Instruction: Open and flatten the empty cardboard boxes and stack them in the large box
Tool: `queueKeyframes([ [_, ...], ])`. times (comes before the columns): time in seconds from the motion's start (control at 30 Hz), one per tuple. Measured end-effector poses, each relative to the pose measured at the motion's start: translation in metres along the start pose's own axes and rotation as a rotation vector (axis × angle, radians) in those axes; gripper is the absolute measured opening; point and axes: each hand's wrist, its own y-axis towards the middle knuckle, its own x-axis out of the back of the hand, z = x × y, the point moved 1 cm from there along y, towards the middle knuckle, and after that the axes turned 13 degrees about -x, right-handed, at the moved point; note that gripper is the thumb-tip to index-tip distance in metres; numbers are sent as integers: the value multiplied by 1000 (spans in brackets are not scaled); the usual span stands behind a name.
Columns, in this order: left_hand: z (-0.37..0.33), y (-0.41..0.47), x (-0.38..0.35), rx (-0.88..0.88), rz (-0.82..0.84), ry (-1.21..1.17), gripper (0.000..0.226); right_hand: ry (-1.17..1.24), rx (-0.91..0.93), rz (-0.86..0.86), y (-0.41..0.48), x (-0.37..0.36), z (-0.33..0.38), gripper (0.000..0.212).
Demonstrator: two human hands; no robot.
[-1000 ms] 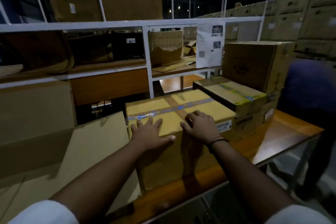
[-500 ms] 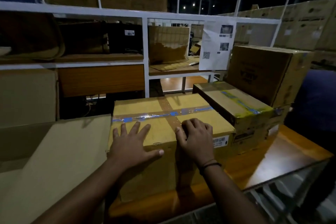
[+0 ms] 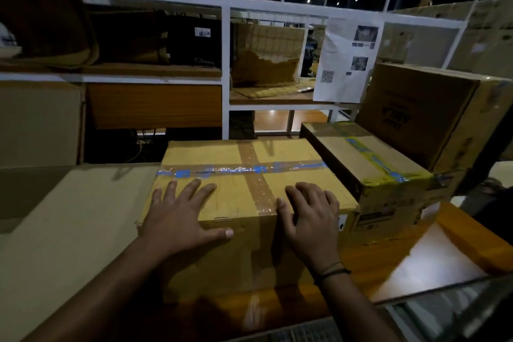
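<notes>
Grip: left hand (image 3: 180, 214) splayed flat, right hand (image 3: 311, 223) curled, both atop taped box (image 3: 211, 154).

No legible text anywhere.
</notes>
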Motion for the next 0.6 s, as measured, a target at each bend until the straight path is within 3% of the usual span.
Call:
queueKeyframes([
  [0.3, -30, -20, 2, 138, -78, -43, 134, 66, 50, -66, -7, -4, -18, 60],
  [0.6, -55, -38, -15, 187, -400, -28, 105, -20, 74, -17, -12, 5, -38, 65],
])
